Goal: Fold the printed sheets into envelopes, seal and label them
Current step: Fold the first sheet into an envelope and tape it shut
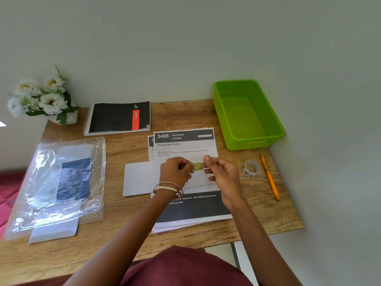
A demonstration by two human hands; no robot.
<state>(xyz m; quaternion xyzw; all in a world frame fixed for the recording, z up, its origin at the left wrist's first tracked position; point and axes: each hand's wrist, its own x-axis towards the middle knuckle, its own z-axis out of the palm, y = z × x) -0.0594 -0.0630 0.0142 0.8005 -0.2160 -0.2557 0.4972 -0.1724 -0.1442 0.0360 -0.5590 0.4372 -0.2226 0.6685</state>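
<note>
Two hands are up over the middle of the wooden table (268,213), and I see them pinch one small piece of tape (198,166) between them. My left hand (175,172) has its fingers curled on the left end of the tape. My right hand (220,172) nips the right end with thumb and first finger, and its other fingers hang loose.

I think the tape is very light, thin and sticky. It will curl and stick to itself, so I should hold it only by the two tips and keep it pulled flat.

Just under the hands lies a white envelope (140,178). It is flat, smooth and a bit stiff, and it rests on the printed sheets (185,145). The sheets are a thin, floppy stack with dark bands at the far and near ends. I guess the tape is meant to seal the envelope.

To the right sit a tape roll (251,168), round and see-through, and an orange pen (269,176), long and thin. Far right is a green basket (274,129) of hard plastic with small holes in its walls. On the left a shiny, crinkly plastic bag (61,182) holds more white envelopes. At the far side lie a black notebook (117,118) with wire rings and some white flowers (41,98) in a pot.
</note>
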